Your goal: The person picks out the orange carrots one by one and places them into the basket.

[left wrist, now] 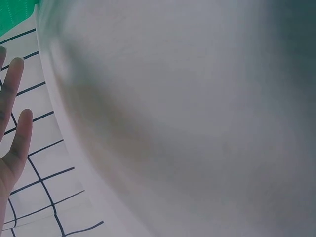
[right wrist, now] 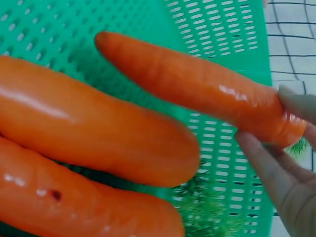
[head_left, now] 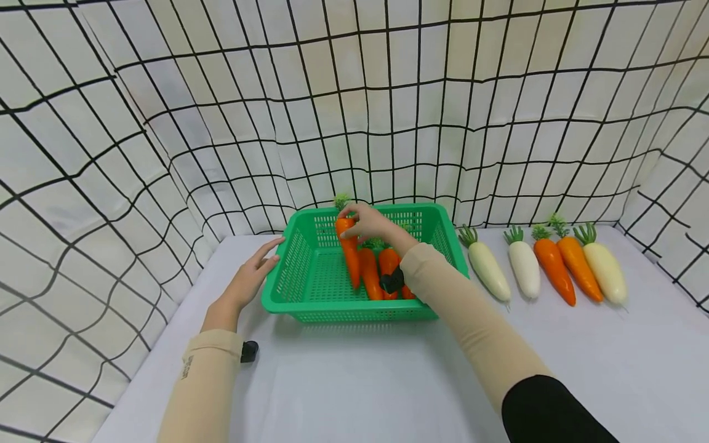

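Observation:
My right hand (head_left: 365, 223) pinches an orange carrot (head_left: 348, 249) near its leafy top, over the left part of the green basket (head_left: 360, 311). In the right wrist view the thumb and fingers grip the thick end of this carrot (right wrist: 197, 81), its tip pointing away from the hand. Several other carrots (head_left: 370, 274) lie side by side in the basket, partly hidden by the right forearm. My left hand (head_left: 248, 280) rests with straight fingers at the basket's left rim. The left wrist view catches only the fingers (left wrist: 19, 138) of that hand at its edge.
To the right of the basket, a row of vegetables lies on the white table (head_left: 354, 381): white radishes (head_left: 487, 271) and two carrots (head_left: 555, 271). A black wire grid (head_left: 388, 117) over white sheeting stands behind the table and along both sides.

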Demonstrator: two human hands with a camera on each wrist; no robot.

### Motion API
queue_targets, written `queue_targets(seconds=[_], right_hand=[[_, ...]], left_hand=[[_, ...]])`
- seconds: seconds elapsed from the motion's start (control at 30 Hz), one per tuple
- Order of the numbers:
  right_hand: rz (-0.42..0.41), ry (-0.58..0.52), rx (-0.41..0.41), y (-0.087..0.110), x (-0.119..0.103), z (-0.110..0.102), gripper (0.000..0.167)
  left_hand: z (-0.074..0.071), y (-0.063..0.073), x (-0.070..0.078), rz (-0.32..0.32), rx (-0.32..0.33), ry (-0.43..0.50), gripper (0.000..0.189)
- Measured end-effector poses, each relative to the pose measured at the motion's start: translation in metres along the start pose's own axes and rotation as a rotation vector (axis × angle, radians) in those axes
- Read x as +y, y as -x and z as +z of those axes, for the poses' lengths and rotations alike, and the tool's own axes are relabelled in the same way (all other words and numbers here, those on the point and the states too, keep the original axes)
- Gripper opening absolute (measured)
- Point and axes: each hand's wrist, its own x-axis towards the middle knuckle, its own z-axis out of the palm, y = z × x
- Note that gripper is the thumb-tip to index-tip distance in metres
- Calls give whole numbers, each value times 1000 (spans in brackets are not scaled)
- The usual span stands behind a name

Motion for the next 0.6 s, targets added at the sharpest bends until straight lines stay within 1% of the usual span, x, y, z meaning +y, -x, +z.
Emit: queue_targets(seconds=[0.13,0.27,0.3,0.43,0.6], right_hand=[[28,-5,-32,-1,7,4,43],[34,40,-26,-1,10,5,43],[31,65,-23,-1,10,5,43],[33,221,-26,0,13,4,45],[70,416,-67,1,15,5,43]], left_hand=[[1,0,0,-7,-7,-3,60],[0,0,1,-9,-3,-12,61],[0,0,2,-11,-2,-13,61],[-1,1,4,-15,3,-11,60],[-1,1,2,-21,1,-4,60]])
